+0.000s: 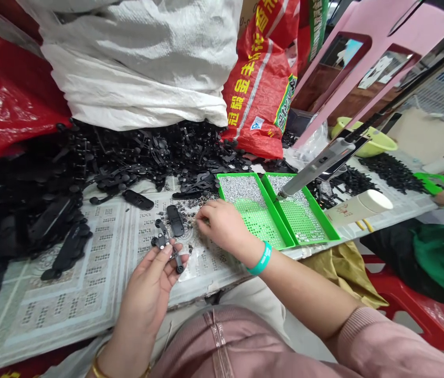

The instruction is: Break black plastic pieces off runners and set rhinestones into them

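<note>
The left hand pinches a black part above the table's near edge. Just beyond it, the right hand bunches its fingertips on loose screws; whether it grips one cannot be told. To the right, green trays hold tiny screws, while a black pile crowds the far left and bare mat lies near.

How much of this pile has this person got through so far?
Done: unclear; only a few loose pieces lie apart on the mat. In hand: the left hand holds a small black part while the right hand fingers tiny bits beside the green trays. Left: a big heap of black parts.
</note>
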Demonstrator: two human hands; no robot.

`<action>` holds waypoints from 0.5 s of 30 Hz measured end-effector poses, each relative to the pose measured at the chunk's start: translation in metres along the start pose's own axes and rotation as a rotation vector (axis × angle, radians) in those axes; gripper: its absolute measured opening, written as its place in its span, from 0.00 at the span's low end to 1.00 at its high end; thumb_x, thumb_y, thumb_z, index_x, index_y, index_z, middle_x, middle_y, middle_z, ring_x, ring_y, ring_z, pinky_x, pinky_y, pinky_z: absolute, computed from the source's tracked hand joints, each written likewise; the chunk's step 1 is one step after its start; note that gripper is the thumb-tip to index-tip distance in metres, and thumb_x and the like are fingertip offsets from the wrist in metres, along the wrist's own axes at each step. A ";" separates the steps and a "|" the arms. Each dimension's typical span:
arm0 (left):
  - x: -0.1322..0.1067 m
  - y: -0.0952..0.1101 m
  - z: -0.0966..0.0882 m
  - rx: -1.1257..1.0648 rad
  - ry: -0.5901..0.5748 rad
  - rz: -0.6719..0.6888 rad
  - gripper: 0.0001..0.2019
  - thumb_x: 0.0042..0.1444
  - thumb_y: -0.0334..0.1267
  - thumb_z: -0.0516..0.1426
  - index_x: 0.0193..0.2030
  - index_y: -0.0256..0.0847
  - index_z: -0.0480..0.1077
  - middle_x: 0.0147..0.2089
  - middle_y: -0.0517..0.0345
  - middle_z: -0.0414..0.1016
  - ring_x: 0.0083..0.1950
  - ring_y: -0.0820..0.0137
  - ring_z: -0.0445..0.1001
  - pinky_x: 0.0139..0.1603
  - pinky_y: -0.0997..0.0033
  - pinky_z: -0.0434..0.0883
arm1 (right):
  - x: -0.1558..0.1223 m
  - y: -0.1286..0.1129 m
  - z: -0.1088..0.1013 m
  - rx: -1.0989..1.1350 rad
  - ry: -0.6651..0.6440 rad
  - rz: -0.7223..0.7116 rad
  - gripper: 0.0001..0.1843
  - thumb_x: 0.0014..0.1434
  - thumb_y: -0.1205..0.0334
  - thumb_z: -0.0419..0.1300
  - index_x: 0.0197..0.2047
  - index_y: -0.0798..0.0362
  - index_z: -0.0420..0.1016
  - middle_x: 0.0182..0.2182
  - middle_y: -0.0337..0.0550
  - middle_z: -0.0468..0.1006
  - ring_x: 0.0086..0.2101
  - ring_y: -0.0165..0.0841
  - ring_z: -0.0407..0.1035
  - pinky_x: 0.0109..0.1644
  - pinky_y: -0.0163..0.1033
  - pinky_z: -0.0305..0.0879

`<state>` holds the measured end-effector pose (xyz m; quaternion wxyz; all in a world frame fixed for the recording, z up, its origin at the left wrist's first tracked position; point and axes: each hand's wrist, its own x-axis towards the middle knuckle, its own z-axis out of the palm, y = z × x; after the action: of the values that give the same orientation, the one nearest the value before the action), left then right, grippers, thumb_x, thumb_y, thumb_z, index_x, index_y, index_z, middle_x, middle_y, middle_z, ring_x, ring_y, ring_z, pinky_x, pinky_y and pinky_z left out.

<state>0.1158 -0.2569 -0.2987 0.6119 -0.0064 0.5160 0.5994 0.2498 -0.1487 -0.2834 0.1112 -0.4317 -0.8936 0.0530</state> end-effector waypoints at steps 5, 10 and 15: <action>-0.002 -0.004 -0.003 -0.004 0.034 -0.023 0.05 0.48 0.27 0.60 0.33 0.37 0.70 0.36 0.57 0.76 0.30 0.71 0.76 0.31 0.73 0.74 | 0.016 0.004 0.015 -0.159 -0.052 0.033 0.08 0.57 0.63 0.56 0.34 0.56 0.75 0.34 0.49 0.76 0.37 0.39 0.66 0.38 0.41 0.55; -0.002 -0.002 -0.006 0.010 0.048 -0.026 0.05 0.49 0.27 0.59 0.35 0.37 0.70 0.34 0.57 0.76 0.29 0.71 0.76 0.29 0.73 0.73 | 0.023 0.007 0.021 -0.142 -0.035 0.011 0.06 0.56 0.66 0.55 0.32 0.55 0.74 0.33 0.46 0.76 0.37 0.37 0.64 0.39 0.41 0.54; 0.000 0.001 -0.004 -0.010 0.025 -0.028 0.07 0.48 0.27 0.60 0.35 0.37 0.70 0.33 0.57 0.76 0.29 0.71 0.76 0.29 0.74 0.73 | 0.013 0.007 0.007 -0.108 0.039 -0.092 0.06 0.56 0.65 0.55 0.31 0.54 0.73 0.32 0.43 0.75 0.37 0.35 0.62 0.43 0.41 0.54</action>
<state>0.1127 -0.2598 -0.3002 0.6135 -0.0243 0.5205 0.5934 0.2452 -0.1338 -0.2898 0.1078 -0.3963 -0.9117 -0.0089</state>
